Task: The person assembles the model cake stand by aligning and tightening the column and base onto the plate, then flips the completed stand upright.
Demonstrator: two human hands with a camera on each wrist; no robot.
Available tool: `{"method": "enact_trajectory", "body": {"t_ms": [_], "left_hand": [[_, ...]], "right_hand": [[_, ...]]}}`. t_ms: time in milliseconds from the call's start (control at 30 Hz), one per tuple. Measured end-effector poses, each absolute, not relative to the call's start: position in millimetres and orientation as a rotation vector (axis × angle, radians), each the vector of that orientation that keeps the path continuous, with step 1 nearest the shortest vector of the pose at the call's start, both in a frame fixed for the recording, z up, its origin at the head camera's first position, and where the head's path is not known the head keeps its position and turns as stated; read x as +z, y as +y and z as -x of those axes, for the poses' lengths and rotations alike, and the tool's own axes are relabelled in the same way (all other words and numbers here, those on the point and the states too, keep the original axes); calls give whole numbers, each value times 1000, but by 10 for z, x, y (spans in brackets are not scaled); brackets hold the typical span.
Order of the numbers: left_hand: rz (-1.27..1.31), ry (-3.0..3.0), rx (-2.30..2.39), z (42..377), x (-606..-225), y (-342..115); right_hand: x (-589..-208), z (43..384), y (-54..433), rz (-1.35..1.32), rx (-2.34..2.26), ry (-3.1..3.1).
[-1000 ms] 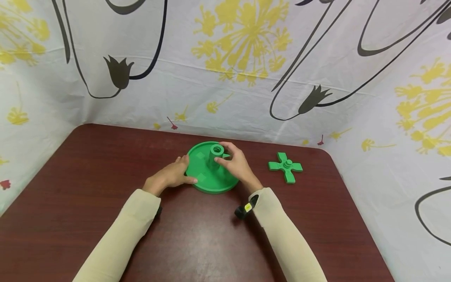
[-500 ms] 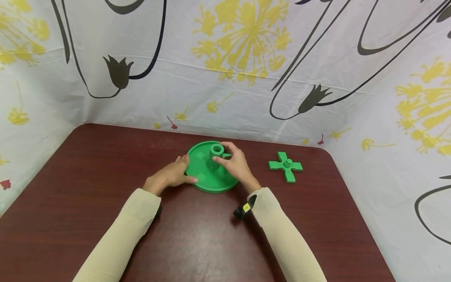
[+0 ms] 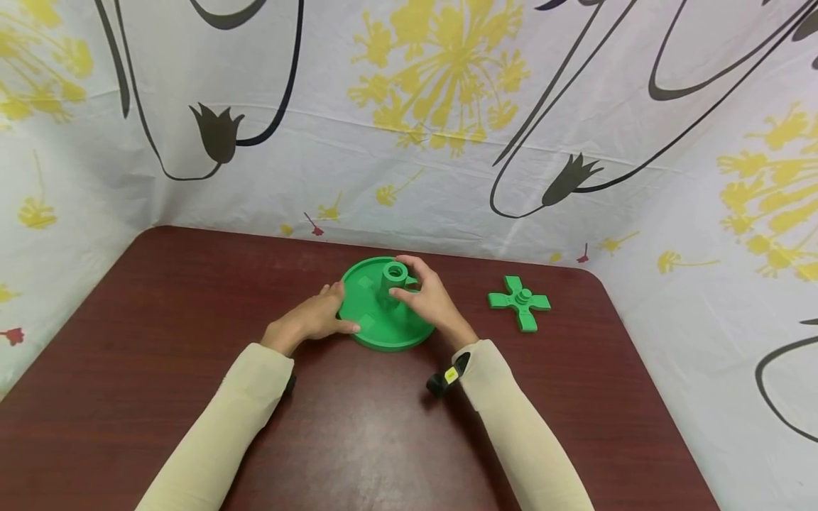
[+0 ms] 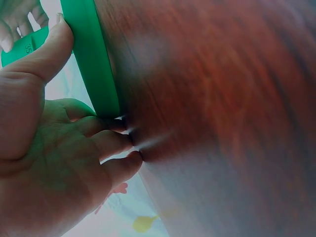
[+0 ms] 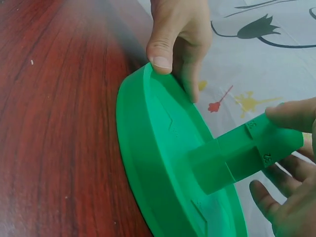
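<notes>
A round green base (image 3: pixel 385 333) with a raised rim lies on the table. From its middle rises a hollow green post (image 5: pixel 247 153), marked with small numbers on its side and threaded inside its top opening. My left hand (image 3: pixel 309 316) grips the base's left rim, thumb over the edge and fingers outside it, as the left wrist view shows. My right hand (image 3: pixel 431 294) holds the upper part of the post between thumb and fingers. Several of its fingers are hidden behind the post in the head view.
To the right on the table (image 3: pixel 575 369) lies a flat green cross-shaped piece (image 3: pixel 520 301) with a threaded stub at its centre. A white patterned cloth (image 3: pixel 415 177) hangs behind the table's far edge.
</notes>
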State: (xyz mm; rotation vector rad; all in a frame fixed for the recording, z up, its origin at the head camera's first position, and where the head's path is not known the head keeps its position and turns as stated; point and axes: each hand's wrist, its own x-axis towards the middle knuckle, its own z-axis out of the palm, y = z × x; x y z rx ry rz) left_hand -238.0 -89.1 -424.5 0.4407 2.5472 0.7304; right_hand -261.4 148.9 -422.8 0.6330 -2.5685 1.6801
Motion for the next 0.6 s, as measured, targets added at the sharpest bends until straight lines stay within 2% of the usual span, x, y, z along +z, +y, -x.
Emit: {"method": "enact_trajectory", "body": {"t_ms": [167,600], "left_hand": [[-445,2549,731,2381,-4254,-893],[-456,2556,730,2371,-4244,-893]], "right_hand": [[-4229,2629,1486,-694,1708,-2548],[-4242,2633,1465,-578,1587,-2599]]}}
